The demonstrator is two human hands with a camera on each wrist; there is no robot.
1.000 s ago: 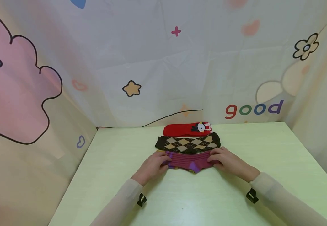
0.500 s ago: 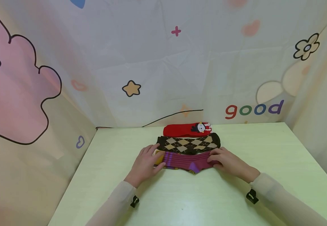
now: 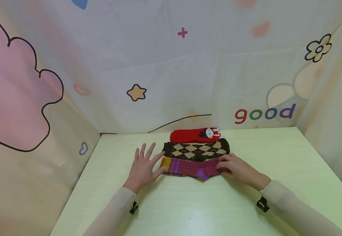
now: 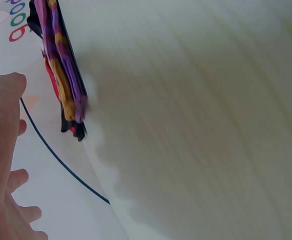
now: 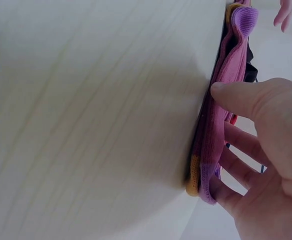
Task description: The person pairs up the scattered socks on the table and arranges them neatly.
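Maroon ribbed socks (image 3: 188,166) with a mustard cuff and purple stripes and heel lie flat, one layered on another. My right hand (image 3: 239,169) holds their toe end, the thumb on the near edge and fingers over the far side; the right wrist view shows the thumb touching the purple-maroon knit (image 5: 221,135). My left hand (image 3: 142,170) is spread beside the mustard cuff, fingers extended, holding nothing. In the left wrist view its fingers stand apart from the layered cuff ends (image 4: 68,95). Directly behind lie black-and-tan argyle socks (image 3: 193,150).
Red socks (image 3: 185,135) with a cartoon figure lie at the back, behind the argyle ones. The pale table (image 3: 188,209) ends at a printed curtain (image 3: 159,65) behind and at both sides. Black straps (image 3: 262,204) hang at the wrists.
My left hand has let go of the cuff end and moved left, its fingers spreading and uncovering the mustard cuff. The right hand stays on the toe end.
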